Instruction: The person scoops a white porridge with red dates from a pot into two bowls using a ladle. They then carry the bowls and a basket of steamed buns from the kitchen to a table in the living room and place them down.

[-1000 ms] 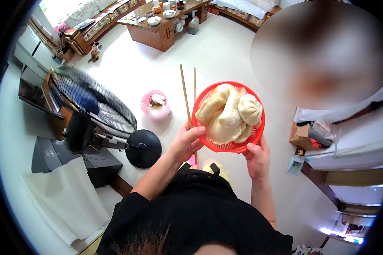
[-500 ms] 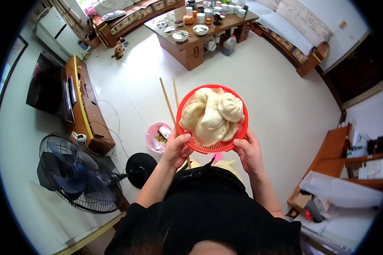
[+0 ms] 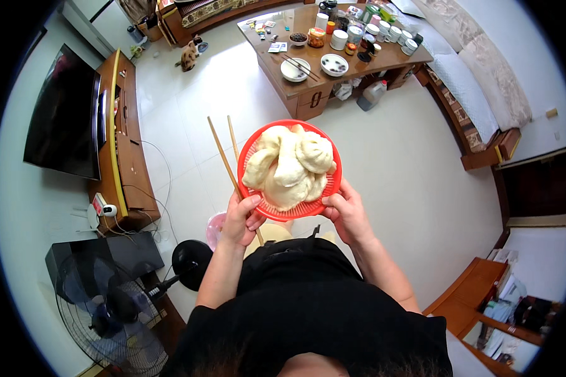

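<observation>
Between my hands I hold a round red plastic basket (image 3: 305,209) in front of my waist. Several pale steamed buns (image 3: 289,168) are heaped in it, one pleated on top at the right. My left hand (image 3: 238,221) is closed on the basket's lower left rim, thumb over the edge. The same hand also holds a pair of long wooden chopsticks (image 3: 222,151), which stick out forward left of the basket with their tips apart. My right hand (image 3: 347,213) grips the lower right rim, its fingers partly hidden underneath.
Ahead stands a wooden table (image 3: 366,73) with bowls, jars and packets. A jug (image 3: 372,94) sits beside its base. A cat (image 3: 188,56) is on the floor at far left. Nearer are a pink bin (image 3: 215,227) and a fan (image 3: 110,314); a sofa (image 3: 468,91) is at right.
The table looks nearer and further right, and the pink bin is now mostly behind my left arm. Basket, buns and chopsticks have shifted slightly left in view, still in the same grip.
</observation>
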The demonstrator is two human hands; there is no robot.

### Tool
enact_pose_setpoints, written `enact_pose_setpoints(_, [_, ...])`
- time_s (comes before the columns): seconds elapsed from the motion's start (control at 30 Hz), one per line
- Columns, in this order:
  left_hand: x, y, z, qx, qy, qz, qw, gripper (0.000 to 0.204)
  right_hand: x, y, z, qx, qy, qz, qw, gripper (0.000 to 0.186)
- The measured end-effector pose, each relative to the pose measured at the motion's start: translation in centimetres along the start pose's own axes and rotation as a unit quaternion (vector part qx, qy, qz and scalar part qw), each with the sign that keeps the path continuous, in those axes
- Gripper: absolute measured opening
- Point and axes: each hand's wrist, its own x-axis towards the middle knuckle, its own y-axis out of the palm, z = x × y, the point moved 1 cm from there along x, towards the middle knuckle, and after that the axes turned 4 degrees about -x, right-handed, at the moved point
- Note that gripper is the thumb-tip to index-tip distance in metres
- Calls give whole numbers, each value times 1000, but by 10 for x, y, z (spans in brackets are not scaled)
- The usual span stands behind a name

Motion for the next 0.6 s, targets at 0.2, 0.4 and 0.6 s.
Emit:
enact_pose_setpoints(0.2, [150, 1, -52, 12, -51, 24, 998, 40, 135, -2, 55, -9, -6, -34, 999, 55])
enact_pose_setpoints(0.4, [277, -7, -88, 31, -91, -1, 995, 38, 260, -18, 78, -5, 4, -78, 997, 53])
enact_pose_setpoints(0.6, [421, -24, -124, 91, -140, -9, 986, 44, 397, -35, 106, -8, 2, -107, 994, 48])
